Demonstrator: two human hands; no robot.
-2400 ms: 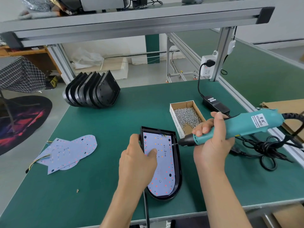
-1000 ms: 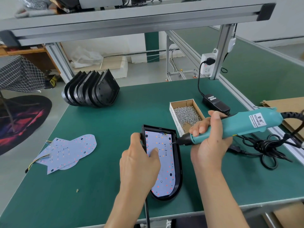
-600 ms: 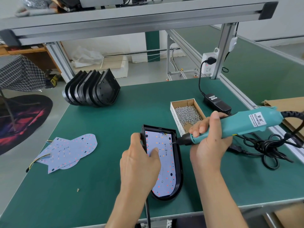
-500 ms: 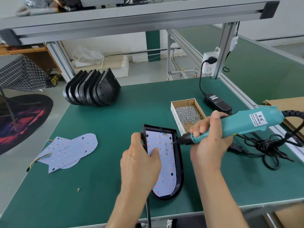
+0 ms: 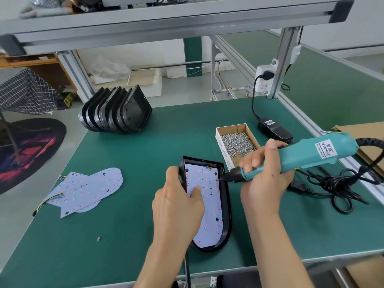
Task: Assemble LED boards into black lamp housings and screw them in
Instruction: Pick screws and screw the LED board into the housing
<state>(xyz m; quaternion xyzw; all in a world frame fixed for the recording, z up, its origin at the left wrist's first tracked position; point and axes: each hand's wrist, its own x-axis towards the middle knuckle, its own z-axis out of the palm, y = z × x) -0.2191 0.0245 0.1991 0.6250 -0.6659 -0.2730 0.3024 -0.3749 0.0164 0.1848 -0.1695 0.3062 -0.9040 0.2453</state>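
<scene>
A black lamp housing point(image 5: 228, 206) lies flat on the green table with a white LED board point(image 5: 209, 196) seated inside it. My left hand point(image 5: 176, 206) grips the housing's left rim with the thumb while a finger presses on the board. My right hand point(image 5: 264, 177) holds a teal electric screwdriver point(image 5: 307, 154). Its bit tip touches the board near the right edge, in the upper part.
A cardboard box of screws point(image 5: 236, 142) sits just behind the housing. Stacked empty black housings point(image 5: 116, 113) stand at the back left, loose LED boards point(image 5: 87, 192) lie at the left. A black power adapter point(image 5: 274, 129) and coiled cable point(image 5: 336, 183) lie at the right.
The screwdriver tip has shifted slightly up the board's right edge and now stays there. My left hand keeps its hold on the housing and board.
</scene>
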